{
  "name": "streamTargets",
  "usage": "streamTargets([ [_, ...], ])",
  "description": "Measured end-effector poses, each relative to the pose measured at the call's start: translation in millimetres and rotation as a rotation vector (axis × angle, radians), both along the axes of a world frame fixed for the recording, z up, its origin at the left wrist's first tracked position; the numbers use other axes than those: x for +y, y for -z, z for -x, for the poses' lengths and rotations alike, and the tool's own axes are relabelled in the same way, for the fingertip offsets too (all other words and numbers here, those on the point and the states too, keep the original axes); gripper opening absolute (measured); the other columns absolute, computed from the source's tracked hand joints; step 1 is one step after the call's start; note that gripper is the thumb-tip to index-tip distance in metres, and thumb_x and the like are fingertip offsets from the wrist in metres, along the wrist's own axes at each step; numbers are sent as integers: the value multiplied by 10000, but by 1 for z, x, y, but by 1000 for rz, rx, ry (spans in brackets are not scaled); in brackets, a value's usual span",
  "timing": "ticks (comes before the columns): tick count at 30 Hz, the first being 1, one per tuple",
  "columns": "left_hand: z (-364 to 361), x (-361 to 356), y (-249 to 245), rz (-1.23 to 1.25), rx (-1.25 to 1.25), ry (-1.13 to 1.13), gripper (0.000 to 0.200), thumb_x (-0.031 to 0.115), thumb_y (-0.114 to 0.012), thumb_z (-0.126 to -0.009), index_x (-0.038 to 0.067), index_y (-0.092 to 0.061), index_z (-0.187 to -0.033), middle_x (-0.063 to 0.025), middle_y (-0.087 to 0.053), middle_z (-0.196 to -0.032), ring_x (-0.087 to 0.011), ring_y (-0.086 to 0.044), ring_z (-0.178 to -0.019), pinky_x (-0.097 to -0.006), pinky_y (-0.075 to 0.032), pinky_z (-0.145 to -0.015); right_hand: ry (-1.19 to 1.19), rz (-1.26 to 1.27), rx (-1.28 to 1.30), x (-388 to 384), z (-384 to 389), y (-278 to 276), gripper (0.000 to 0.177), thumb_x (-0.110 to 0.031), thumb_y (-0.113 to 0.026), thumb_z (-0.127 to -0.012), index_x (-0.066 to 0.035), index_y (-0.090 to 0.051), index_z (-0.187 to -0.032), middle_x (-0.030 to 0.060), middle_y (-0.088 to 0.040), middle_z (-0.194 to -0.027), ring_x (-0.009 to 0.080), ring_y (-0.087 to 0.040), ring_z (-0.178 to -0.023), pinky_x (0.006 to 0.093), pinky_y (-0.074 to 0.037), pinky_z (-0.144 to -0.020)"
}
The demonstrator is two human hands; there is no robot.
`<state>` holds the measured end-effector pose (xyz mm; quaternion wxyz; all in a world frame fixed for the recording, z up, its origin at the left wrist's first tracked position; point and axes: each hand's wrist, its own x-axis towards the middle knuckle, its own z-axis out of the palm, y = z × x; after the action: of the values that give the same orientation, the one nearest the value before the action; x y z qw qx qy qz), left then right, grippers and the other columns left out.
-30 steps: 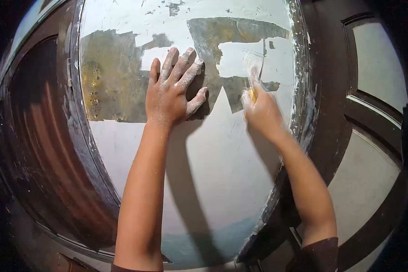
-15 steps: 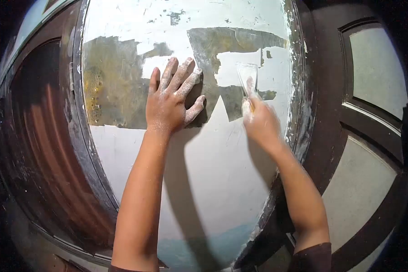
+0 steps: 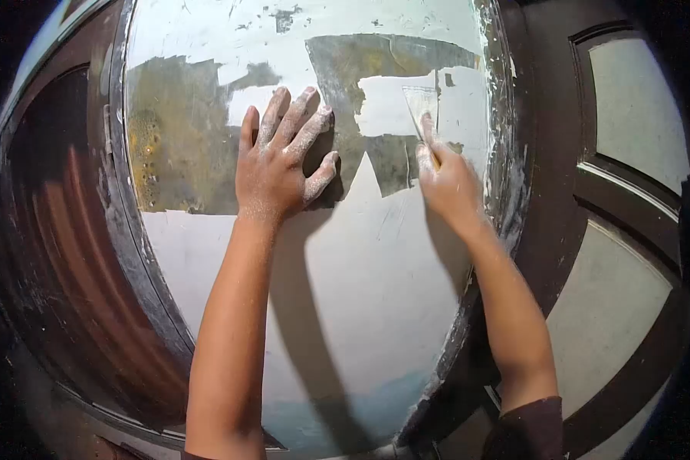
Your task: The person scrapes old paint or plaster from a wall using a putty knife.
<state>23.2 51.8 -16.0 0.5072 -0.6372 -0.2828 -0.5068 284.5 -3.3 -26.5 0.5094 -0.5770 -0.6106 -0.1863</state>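
My left hand [image 3: 280, 157], dusted with white powder, lies against the wall panel [image 3: 360, 268] with its fingers spread. It rests over a grey-brown bare patch [image 3: 184, 130] and the white area beside it. To its right, my right hand [image 3: 448, 176] is closed round the handle of a putty knife [image 3: 422, 103], index finger stretched along the blade. The blade points up and lies over a white strip [image 3: 383, 107] near the panel's right side. Its exact contact with the surface cannot be made out.
A dark wooden door frame with pale panels [image 3: 636, 115] stands on the right. At the left is a dark frame with a reddish-brown curtain-like surface [image 3: 77, 245]. Chipped, white-smeared trim [image 3: 502, 138] borders the panel.
The view has shifted slightly, so the panel and my left hand appear a little further left and higher. Relative to the panel, my right hand and the putty knife have moved slightly right.
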Motion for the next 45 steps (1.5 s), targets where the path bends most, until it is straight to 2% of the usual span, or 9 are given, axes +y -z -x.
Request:
streamTargets([
  [2, 0, -2, 3, 23, -3, -25, 587, 478, -692, -908, 287, -617, -1458, 40, -458, -1644, -264, -366, -1547, -526, -209, -1277, 30, 41, -46, -12, 7, 32, 559, -366, -504, -1044, -288, -444, -1595, 284, -725, -923, 500, -692, -910, 584, -530, -876],
  [7, 1, -5, 2, 18, -6, 1, 558, 468, -691, -910, 268, -643, -1428, 20, -491, -1621, -265, -380, -1539, -511, -210, -1280, -101, -106, 5, 4, -3, -13, 380, -370, -531, -1026, -98, -735, -1195, 267, -727, -933, 491, -694, -921, 556, -538, -829],
  [14, 0, -5, 3, 18, -32, 24, 550, 483, -676, -919, 288, -641, -1432, 17, -495, -1617, -266, -381, -1538, -506, -208, -1285, 131, 83, -192, -19, 19, 42, 690, -299, -524, -1022, -253, -282, -1667, 248, -726, -850, 497, -689, -815, 597, -541, -809],
  [27, 1, 0, 4, -6, -29, 28, 540, 460, -691, -905, 260, -652, -1405, 25, -510, -1602, -266, -400, -1525, -514, -231, -1268, 222, 4, -251, -21, 14, 19, 618, -332, -554, -1032, -268, -392, -1626, 237, -733, -857, 466, -704, -821, 578, -551, -783],
  [33, 1, -2, 3, 1, -30, 25, 536, 467, -694, -903, 261, -661, -1397, 27, -504, -1606, -267, -400, -1524, -517, -237, -1267, -129, -247, -128, -21, -3, 8, 614, -251, -607, -1016, -216, -440, -1605, 260, -732, -940, 466, -702, -887, 512, -550, -764],
  [35, 0, -1, 3, -15, -35, 34, 511, 456, -684, -888, 293, -655, -1372, 50, -513, -1584, -246, -405, -1514, -528, -263, -1259, -465, -45, 217, -30, -4, 11, 514, -227, -517, -1101, -93, -447, -1592, 111, -781, -999, 164, -642, -652, 303, -518, -643],
  [38, 0, -4, 3, 31, -36, 12, 547, 469, -686, -906, 272, -653, -1415, 32, -494, -1614, -265, -393, -1531, -516, -225, -1272, -654, 64, 317, -30, -21, 7, 546, -260, -459, -1140, -72, -342, -1638, 76, -745, -992, 64, -525, -587, 237, -508, -559],
  [42, 0, -2, 2, -28, -30, 43, 523, 446, -710, -868, 269, -671, -1359, 36, -530, -1569, -262, -412, -1509, -534, -268, -1252, -874, 25, 501, -32, -33, 12, 580, -258, -416, -1150, -34, -236, -1654, 168, -730, -1063, 71, -506, -533, 234, -472, -473],
  [45, 0, -7, 3, 46, -30, 9, 549, 429, -697, -911, 249, -652, -1427, 29, -499, -1615, -263, -382, -1539, -511, -221, -1274, -1028, 54, 670, -26, -34, 14, 485, -223, -417, -1148, 14, -374, -1570, 177, -720, -1071, 84, -528, -547, 237, -462, -444],
])
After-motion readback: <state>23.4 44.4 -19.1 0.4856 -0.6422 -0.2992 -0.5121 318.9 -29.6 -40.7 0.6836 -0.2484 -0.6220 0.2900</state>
